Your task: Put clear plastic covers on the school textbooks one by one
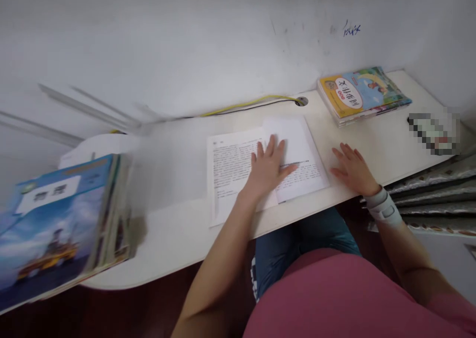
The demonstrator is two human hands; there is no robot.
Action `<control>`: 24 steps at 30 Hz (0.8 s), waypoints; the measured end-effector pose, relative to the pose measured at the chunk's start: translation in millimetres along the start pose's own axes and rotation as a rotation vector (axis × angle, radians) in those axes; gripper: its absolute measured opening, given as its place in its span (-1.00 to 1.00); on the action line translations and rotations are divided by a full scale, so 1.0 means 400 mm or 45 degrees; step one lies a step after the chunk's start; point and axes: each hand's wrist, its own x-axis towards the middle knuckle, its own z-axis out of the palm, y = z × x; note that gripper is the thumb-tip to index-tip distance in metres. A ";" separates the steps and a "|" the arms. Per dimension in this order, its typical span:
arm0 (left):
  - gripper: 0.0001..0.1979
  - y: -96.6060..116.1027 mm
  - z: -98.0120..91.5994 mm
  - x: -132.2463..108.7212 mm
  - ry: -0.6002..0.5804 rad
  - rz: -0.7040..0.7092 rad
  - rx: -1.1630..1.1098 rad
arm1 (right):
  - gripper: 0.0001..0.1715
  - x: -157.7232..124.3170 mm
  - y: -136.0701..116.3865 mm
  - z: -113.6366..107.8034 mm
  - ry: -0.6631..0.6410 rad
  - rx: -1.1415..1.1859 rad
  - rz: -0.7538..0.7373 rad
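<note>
An open book point(230, 179) with printed pages lies on the white desk in front of me. Across its middle, near the fold, my left hand point(268, 167) rests with fingers spread and holds nothing. The right page carries text on its lower part, while its upper part is blank. To the right of the book, my right hand point(351, 169) is over the desk top, fingers apart and nothing in it. A pale band circles the right wrist. Whether that palm touches the desk I cannot tell.
A stack of colourful books point(360, 92) sits at the back right, by a cable hole point(302, 101) with yellow and black cables. A pixelated object point(433, 133) lies at the right. Several books with a blue cover point(55, 229) stand at the left. White desk point(167, 238) meets the wall behind.
</note>
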 end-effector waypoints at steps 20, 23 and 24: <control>-0.26 0.017 0.113 0.022 0.209 0.141 -0.075 | -0.22 0.010 0.028 0.020 -0.072 0.074 -0.088; -0.28 0.007 0.126 0.017 0.293 0.141 -0.153 | -0.34 -0.004 0.110 -0.015 0.131 0.088 0.036; -0.30 0.002 0.129 0.015 0.326 0.128 -0.200 | -0.37 -0.014 0.156 -0.034 0.233 0.045 0.134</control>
